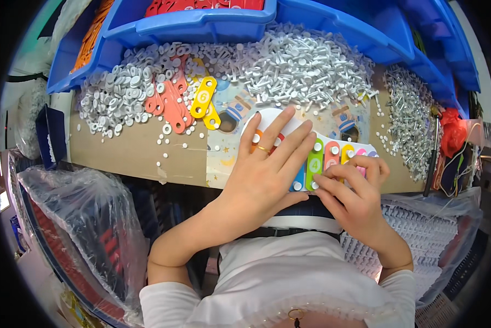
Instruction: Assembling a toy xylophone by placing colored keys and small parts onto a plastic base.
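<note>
A toy xylophone with a white base (368, 146) lies at the table's front edge, with coloured bars across it. My left hand (270, 158) is spread flat over its left part and covers most of the bars there; a gold ring is on one finger. Just right of it, the green bar (315, 163) shows between my hands, with white pegs at both ends. My right hand (357, 188) bends over the right-hand bars, its thumb and forefinger closed about the white peg (315, 185) at the green bar's near end. A blue bar (298, 177) shows partly under my left hand.
Behind the xylophone lies a big heap of white pegs (311, 63). White washers (120, 90) and loose red and yellow bars (203, 97) lie to the left, metal screws (409, 120) to the right. Blue bins (202, 27) line the back; a plastic-covered crate (87, 218) stands at left.
</note>
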`<state>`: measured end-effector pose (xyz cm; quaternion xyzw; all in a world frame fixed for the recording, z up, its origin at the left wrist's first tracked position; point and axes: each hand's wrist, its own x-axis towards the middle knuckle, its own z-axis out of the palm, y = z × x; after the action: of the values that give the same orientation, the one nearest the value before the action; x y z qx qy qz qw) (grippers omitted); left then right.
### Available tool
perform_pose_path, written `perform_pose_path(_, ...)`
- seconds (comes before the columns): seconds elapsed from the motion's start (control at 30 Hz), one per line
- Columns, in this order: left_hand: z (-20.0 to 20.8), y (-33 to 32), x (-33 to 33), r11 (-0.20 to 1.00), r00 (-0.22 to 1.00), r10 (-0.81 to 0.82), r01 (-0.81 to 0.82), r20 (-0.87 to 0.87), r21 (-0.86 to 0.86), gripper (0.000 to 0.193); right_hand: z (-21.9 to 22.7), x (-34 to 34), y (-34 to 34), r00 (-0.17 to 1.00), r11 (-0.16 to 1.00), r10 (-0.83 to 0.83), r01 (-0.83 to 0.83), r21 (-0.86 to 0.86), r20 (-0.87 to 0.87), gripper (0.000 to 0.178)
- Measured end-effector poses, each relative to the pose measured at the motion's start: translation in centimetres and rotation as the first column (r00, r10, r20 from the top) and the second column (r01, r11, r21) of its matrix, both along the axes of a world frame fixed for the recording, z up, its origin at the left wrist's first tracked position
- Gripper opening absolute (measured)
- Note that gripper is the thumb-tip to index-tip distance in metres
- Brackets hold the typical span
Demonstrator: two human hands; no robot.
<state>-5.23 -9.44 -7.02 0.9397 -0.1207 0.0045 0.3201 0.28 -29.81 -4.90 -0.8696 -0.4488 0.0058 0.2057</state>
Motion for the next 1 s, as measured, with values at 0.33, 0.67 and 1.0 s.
perform_pose_path(0.33, -0.5, -0.5, 0.6, 0.998, 0.999, 0.034, -0.033, 0.011, -0.047, 0.078, -0.5, 0.3, 0.1, 0.995, 0.998, 0.057, -0.055, -0.035, 0.08, 0.028)
perform_pose_path(0.67, -0.4, -0.7, 0.8, 0.998, 0.999, 0.048, -0.047, 0.018, -0.052, 0.074, -2.0, 2.2, 0.0, 0.98, 0.975, 0.177, -0.187, 0.117, 0.089, 0.029)
perform_pose_path(1.0, -0.4, -0.7, 0.6, 0.997, 0.998, 0.049, -0.047, 0.029, -0.066, 0.077, 0.2, 4.6, 2.0, 0.983, 0.992, 0.075, -0.091, 0.092, 0.165, 0.025)
